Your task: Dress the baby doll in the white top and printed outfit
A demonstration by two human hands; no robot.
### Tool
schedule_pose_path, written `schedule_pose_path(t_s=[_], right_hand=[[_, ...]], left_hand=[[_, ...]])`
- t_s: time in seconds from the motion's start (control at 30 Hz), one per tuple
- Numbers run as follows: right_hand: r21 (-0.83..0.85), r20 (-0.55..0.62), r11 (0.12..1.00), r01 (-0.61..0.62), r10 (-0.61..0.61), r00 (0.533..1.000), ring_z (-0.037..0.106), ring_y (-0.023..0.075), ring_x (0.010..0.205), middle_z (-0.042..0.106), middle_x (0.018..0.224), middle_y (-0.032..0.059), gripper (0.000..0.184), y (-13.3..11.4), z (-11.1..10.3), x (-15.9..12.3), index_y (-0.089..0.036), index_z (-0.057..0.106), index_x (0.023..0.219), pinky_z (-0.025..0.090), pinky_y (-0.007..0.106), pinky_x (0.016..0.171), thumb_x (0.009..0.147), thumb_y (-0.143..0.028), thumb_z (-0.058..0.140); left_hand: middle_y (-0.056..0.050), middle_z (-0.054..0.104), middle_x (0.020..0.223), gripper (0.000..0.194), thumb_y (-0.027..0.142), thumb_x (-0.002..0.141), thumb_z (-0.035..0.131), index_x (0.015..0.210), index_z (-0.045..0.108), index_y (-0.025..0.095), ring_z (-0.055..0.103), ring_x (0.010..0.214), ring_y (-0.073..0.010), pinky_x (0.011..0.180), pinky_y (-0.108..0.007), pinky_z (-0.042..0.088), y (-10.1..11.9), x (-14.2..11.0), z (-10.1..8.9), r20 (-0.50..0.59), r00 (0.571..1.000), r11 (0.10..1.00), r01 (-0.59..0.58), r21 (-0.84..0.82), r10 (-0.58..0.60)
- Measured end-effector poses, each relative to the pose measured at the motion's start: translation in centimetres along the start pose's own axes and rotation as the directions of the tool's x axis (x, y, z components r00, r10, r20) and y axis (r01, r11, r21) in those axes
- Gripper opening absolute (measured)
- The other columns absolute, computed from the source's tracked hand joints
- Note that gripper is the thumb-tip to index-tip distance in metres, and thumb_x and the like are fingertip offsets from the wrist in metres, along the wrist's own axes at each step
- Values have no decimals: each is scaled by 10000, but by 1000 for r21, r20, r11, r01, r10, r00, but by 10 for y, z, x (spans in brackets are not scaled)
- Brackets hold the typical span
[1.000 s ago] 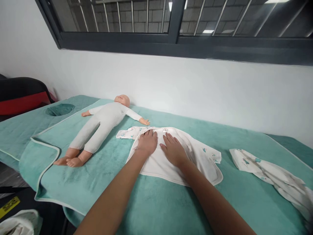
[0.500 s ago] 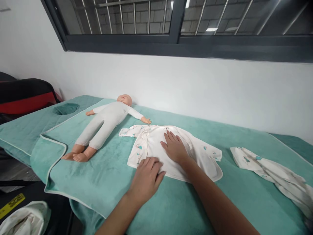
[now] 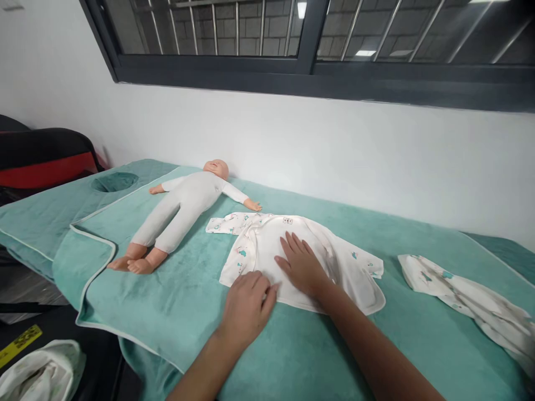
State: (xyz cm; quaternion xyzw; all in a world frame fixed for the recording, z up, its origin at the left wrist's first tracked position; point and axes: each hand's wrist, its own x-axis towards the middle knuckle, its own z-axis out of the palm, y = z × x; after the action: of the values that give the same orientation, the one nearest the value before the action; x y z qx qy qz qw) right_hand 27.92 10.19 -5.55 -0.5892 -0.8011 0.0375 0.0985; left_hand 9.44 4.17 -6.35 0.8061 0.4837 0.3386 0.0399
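Observation:
A white baby shirt (image 3: 267, 253) with small green and pink prints on its sleeves lies spread out on a green plush cover (image 3: 167, 312). On its middle my right hand (image 3: 303, 264) rests flat, fingers stretched and spread. My left hand (image 3: 247, 306) is at the shirt's lower left edge, its fingers bent downward and the thumb apart from them; the fingertips are partly hidden. Up and to the left, a baby doll (image 3: 190, 200) in a white body suit lies on its back, one arm reaching toward the shirt's left sleeve.
At the right lies a crumpled white printed garment (image 3: 468, 295). Another bundled white cloth (image 3: 44, 370) sits at the lower left on something black with a yellow label (image 3: 19, 345). A black and red item (image 3: 45, 161) stands at far left. Behind the bed is a white wall (image 3: 334, 150) under a barred window.
My right hand has slid slightly down the shirt, uncovering the printed mark at its neck. My left hand has drawn back a little toward me. The view has shifted slightly.

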Motion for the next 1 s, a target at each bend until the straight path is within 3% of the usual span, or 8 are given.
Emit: schedule_pose_path(t_s=[0.1, 0.2, 0.33, 0.43, 0.5, 0.6, 0.83, 1.0], right_hand=[[342, 61, 935, 97, -125, 990, 340, 260, 1426, 405, 1529, 77, 545, 6, -16, -27, -210, 469, 1433, 252, 466, 1176, 953, -467, 440], [578, -41, 809, -102, 154, 987, 616, 242, 1153, 611, 1343, 64, 451, 42, -38, -51, -266, 594, 1289, 485, 398, 970, 945, -501, 420], [282, -336, 805, -522, 593, 732, 643, 292, 964, 676, 1140, 122, 465, 118, -59, -73, -208, 629, 1115, 486, 409, 786, 872, -564, 455], [38, -196, 741, -670, 663, 723, 632, 310, 830, 685, 909, 134, 527, 155, -62, -82, -195, 628, 902, 435, 380, 647, 818, -684, 450], [9, -87, 743, -670, 668, 739, 617, 285, 738, 675, 797, 99, 520, 163, -62, -83, -215, 601, 809, 395, 353, 600, 811, -707, 435], [128, -79, 761, -637, 648, 758, 601, 248, 700, 672, 781, 67, 442, 164, -63, -78, -220, 582, 785, 381, 329, 595, 815, -644, 461], [524, -353, 634, -569, 769, 533, 563, 211, 697, 615, 817, 52, 433, 192, -66, -41, -184, 609, 943, 414, 314, 602, 724, -557, 589], [499, -428, 649, -575, 761, 488, 551, 229, 818, 610, 871, 55, 291, 204, -52, -23, -202, 616, 940, 431, 360, 775, 747, -413, 562]], left_hand=[[-13, 614, 776, 240, 336, 963, 441, 843, 601, 205, 573, 716, -159, 669, -287, 433, -33, 14, -18, -85, 974, 976, 207, -60, -212], [-80, 633, 990, 320, 382, 959, 423, 1134, 622, 204, 598, 922, -228, 731, -319, 454, -75, 35, -34, -182, 908, 907, 401, 124, -377], [-157, 608, 1086, 478, 454, 967, 351, 1359, 546, 262, 588, 972, -313, 771, -406, 466, -109, 54, -35, -136, 894, 813, 446, 374, -428], [-184, 610, 1152, 494, 497, 949, 360, 1331, 580, 275, 569, 1039, -360, 829, -479, 460, -119, 64, -28, -143, 875, 803, 482, 350, -463], [-160, 639, 1129, 467, 504, 939, 375, 1250, 640, 277, 588, 1028, -346, 834, -471, 470, -126, 72, -26, -119, 843, 818, 538, 205, -524], [-100, 682, 1049, 349, 391, 895, 471, 1129, 694, 260, 629, 948, -298, 822, -427, 496, -139, 84, -24, -128, 820, 829, 559, -30, -558], [-115, 598, 1060, 344, 194, 877, 419, 1094, 683, 156, 607, 982, -235, 936, -381, 485, -152, 99, -12, -322, 827, 885, 457, -92, -461], [-116, 558, 1135, 376, 157, 891, 390, 1179, 631, 182, 583, 1043, -238, 949, -391, 485, -153, 101, -7, -362, 832, 901, 429, -62, -420]])
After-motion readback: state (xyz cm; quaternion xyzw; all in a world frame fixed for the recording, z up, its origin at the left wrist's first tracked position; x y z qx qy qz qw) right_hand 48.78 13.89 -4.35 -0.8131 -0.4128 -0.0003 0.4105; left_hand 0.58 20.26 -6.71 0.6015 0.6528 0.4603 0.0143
